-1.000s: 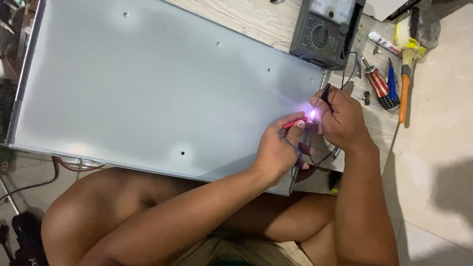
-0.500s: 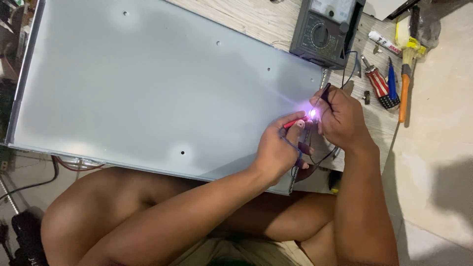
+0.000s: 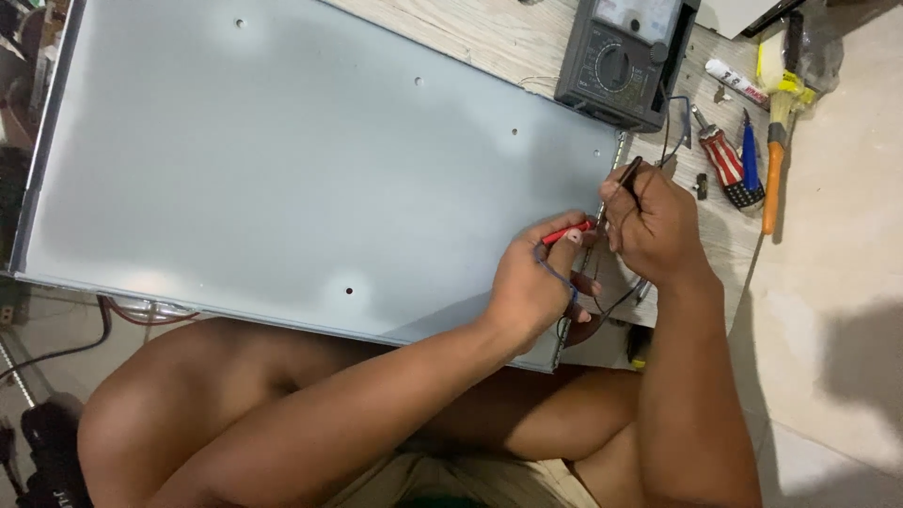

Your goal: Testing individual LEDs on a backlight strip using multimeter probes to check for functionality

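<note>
The left hand (image 3: 531, 282) pinches a thin red probe (image 3: 569, 231) between thumb and forefinger, its tip at the right edge of a large pale grey metal panel (image 3: 301, 169). At two o'clock from it, the right hand (image 3: 654, 226) grips a slim black probe (image 3: 628, 173), fingers curled shut around it. The panel is flat, matte, dotted with small holes. A dark analog multimeter (image 3: 621, 58) sits at twelve o'clock, screwdrivers (image 3: 729, 167) at two o'clock.
</note>
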